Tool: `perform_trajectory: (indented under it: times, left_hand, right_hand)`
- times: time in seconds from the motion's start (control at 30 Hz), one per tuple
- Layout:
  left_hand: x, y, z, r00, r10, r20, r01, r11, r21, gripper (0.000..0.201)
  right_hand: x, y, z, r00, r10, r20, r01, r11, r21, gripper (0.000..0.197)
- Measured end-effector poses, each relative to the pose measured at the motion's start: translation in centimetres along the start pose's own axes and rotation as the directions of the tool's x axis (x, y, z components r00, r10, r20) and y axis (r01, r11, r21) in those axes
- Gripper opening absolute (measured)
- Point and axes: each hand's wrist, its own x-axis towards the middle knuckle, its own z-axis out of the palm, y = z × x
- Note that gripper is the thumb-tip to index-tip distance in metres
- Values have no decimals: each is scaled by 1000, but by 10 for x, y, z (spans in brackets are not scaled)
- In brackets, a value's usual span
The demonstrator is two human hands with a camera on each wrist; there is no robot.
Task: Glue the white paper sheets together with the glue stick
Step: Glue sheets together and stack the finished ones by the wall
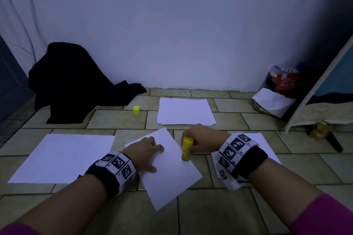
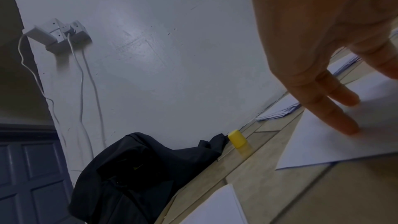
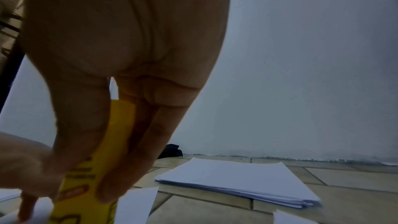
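Observation:
A single white sheet (image 1: 170, 175) lies skewed on the tiled floor in front of me. My left hand (image 1: 146, 149) rests flat on its upper left part, fingers (image 2: 336, 118) straight on the paper (image 2: 336, 144). My right hand (image 1: 200, 139) grips the yellow glue stick (image 1: 186, 148) upright, tip down on the sheet's right edge. In the right wrist view the fingers (image 3: 86, 134) wrap the yellow tube (image 3: 94, 173). The yellow cap (image 1: 136, 110) (image 2: 237, 138) stands apart on the floor.
A paper stack (image 1: 185, 110) (image 3: 239, 178) lies by the wall. More sheets lie at left (image 1: 63, 156) and under my right wrist (image 1: 267, 149). Dark cloth (image 1: 76, 82) is heaped at the back left. A bag of packets (image 1: 282, 86) sits at right.

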Motion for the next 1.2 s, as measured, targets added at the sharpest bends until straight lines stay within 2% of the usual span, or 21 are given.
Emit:
perform_trajectory:
  times: [0.2,0.3,0.33,0.4,0.47,0.53,0.6,0.7,0.83,0.93,1.03,1.2]
  left_hand:
    - [1,-3,-3,999,27,27,-27,999,31,62]
    - [-2,-5,-2,1000,3,17,-4,999,37,62]
    - [-4,-6,-2,1000,-18,15,17,999,41,63]
    - [-8,-5,-1,998,-62,7,61,997,40,65]
    - [-11,-3,0,997,-73,-33,75,995,58,67]
    - [-12,0,3,995,-30,-96,36,998,59,69]
    - [-12,3,5,992,57,-111,-57,998,8,69]
    - [-11,6,4,990,127,-66,-126,992,23,63]
    - [-8,2,1,997,59,-54,-56,997,62,63]
    - [-5,-1,0,996,50,-70,-48,998,30,65]
    - [-3,-1,0,996,75,-47,-74,997,17,65]
    - [1,-2,1,996,78,-51,-76,997,24,66]
  right_hand:
    - [-17,6,0,992,-5,123,15,997,-80,33]
    - [-17,8,-3,987,8,162,7,996,-92,29]
    - [-16,10,-5,992,18,128,-9,997,-72,28]
    - [-13,14,-11,998,65,-19,-65,998,10,24]
    - [-7,18,-16,979,120,-165,-100,987,127,22]
    - [1,20,-18,951,166,-261,-106,967,230,22]
    - [9,19,-17,928,202,-314,-103,946,306,22]
    - [22,18,-12,903,255,-346,-112,917,383,20]
    - [40,17,-4,863,332,-382,-143,883,446,21]
    - [50,11,-1,847,359,-393,-165,879,447,26]
    - [59,2,-1,850,346,-396,-166,891,422,31]
    - [66,-8,-4,893,309,-327,-217,933,287,32]
